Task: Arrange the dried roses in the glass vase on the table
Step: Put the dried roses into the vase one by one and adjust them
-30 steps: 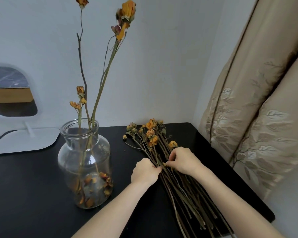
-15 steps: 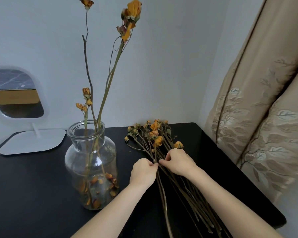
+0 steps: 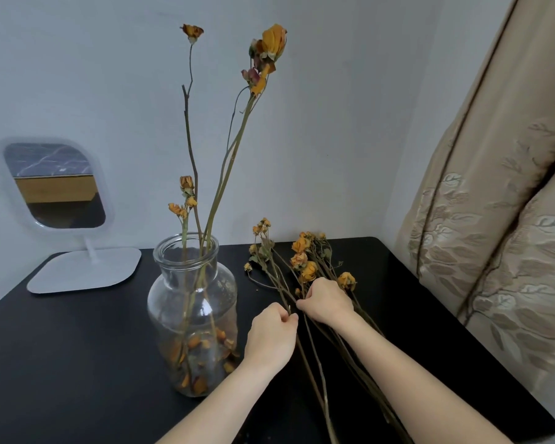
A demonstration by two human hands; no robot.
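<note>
Black table (image 3: 61, 347) is left bare in front of and left of the vase (image 3: 193, 315); its right edge is crowded by a curtain (image 3: 494, 251). Right of the vase, the roses (image 3: 305, 267) are spread flat. One stem is pinched by the left hand (image 3: 271, 338); others are gripped by the right hand (image 3: 326, 302). A mirror (image 3: 58, 187) is set behind the vase, to its left.

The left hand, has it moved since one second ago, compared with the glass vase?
Cannot tell: the camera itself shifted. The left hand sits beside the glass vase much as before, pinching a stem in the bundle of dried roses.
</note>
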